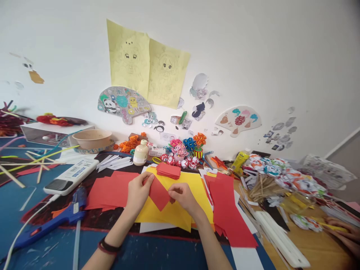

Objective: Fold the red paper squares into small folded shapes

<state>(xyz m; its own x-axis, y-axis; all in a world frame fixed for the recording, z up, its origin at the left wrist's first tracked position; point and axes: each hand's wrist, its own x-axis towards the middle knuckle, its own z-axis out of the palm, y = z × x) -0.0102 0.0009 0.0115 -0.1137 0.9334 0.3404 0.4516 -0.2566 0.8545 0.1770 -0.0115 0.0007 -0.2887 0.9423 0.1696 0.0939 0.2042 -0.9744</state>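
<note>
A square of red paper (159, 195) is held cornerwise over a stack of yellow paper (180, 219). My left hand (138, 191) pinches its upper left edge between thumb and fingers. At its right corner, the thumb and fingertips of my right hand (182, 197) are closed on the paper. Just beyond lies a small pile of red paper pieces (168, 171). More red sheets (108, 189) are spread to the left of my left hand, and long red sheets (229, 213) lie right of my right forearm.
A blue glue gun (60, 219) and a white power strip (71, 176) with a cable lie at left. Behind the paper stand a cream bottle (141, 153) and colourful craft flowers (180, 148). Far right, another person's hand (344, 230) shows near paper flowers (298, 182).
</note>
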